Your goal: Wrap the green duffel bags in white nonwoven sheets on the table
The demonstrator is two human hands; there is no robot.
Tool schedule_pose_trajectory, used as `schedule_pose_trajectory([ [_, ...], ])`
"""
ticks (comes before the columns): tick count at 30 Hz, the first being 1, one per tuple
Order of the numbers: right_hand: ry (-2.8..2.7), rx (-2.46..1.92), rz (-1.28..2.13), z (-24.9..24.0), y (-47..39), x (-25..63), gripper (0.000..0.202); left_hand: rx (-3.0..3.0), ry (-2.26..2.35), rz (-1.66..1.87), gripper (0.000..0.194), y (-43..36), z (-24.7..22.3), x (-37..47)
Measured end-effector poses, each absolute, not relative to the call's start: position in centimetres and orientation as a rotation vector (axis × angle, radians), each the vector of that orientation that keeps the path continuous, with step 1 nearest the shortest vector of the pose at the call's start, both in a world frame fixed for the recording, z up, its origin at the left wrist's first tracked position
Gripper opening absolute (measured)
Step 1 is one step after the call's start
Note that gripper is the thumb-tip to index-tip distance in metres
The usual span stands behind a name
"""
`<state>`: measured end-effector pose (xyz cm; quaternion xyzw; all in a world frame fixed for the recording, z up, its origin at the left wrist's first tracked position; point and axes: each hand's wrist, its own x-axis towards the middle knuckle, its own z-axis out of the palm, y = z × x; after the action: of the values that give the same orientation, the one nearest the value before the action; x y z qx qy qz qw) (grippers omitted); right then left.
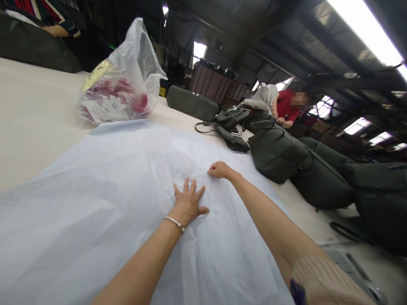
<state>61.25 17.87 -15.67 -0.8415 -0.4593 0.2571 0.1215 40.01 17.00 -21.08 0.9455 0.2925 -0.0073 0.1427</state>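
Note:
A large sheet of thin white plastic (121, 169) lies spread and wrinkled across the table before me. My left hand (189, 201), with a bracelet at the wrist, presses flat on it with fingers spread. Just beyond and to the right, my right hand (220, 170) pinches the sheet between thumb and fingertips, and small folds run from that spot. Faint rows of print show through the sheet at the left.
A clear plastic bag (117, 93) holding dark red strands and papers stands behind the sheet. Dark green backpacks (276, 150) line the right side, with a dark green case (192, 103) farther back. A person in red (286, 106) works beyond them; another person's arm (60, 29) shows at far left.

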Motion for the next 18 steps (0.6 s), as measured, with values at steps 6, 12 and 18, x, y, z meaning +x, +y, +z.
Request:
schedule_pose_trajectory([
  [6, -1.316, -2.636, 0.702, -16.9, 18.8, 62.4, 0.020, 2.728, 0.850, 0.004, 0.082, 17.0, -21.5, 40.1],
  [12, -1.294, -2.777, 0.653, -18.3, 19.1, 63.0, 0.034, 2.731, 0.852, -0.009, 0.082, 17.0, -21.4, 40.2],
  [18, -1.208, -2.848, 0.422, -17.4, 17.1, 63.8, 0.064, 2.729, 0.844, 0.004, 0.081, 16.9, -21.1, 40.0],
])
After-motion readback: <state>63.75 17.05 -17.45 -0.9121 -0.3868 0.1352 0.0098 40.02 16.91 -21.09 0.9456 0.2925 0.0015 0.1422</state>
